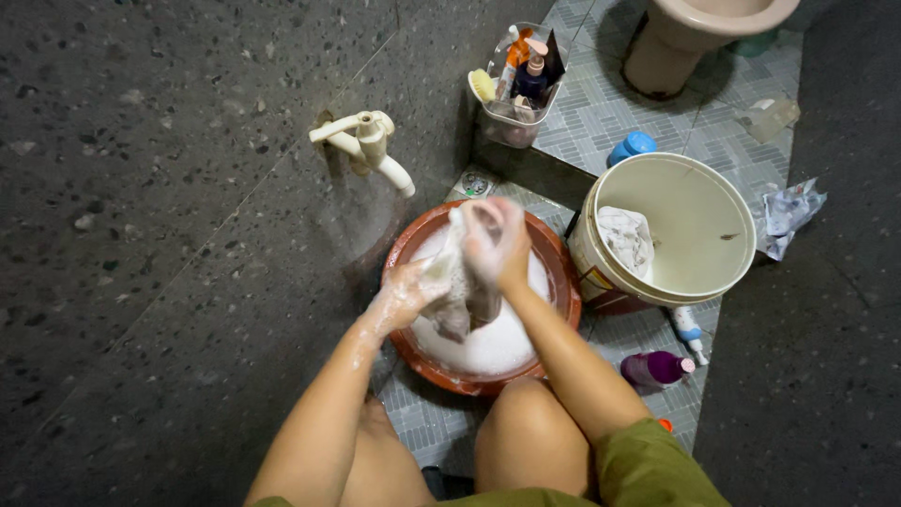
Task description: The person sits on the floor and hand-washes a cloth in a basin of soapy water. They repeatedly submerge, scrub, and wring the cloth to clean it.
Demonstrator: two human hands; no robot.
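Bare knees (530, 427) sit at the near edge of the tiled floor (601, 113), and just beyond them stands a red basin (561, 282) full of white suds. Above the suds both hands are clamped on a wet cloth (457, 299): the left hand (405, 293) grips its lower left part, the right hand (496, 239) grips its top, and the two hands are close together, foam on both. Right of the basin, touching its rim, stands a cream bucket (699, 221) with a white rag (627, 237) inside. A purple bottle (655, 368) lies near the bucket's base. On the dark wall at left is a cream tap (368, 145). Farther off a clear caddy (519, 84) holds bottles, and a toilet (690, 33) stands at the far edge.
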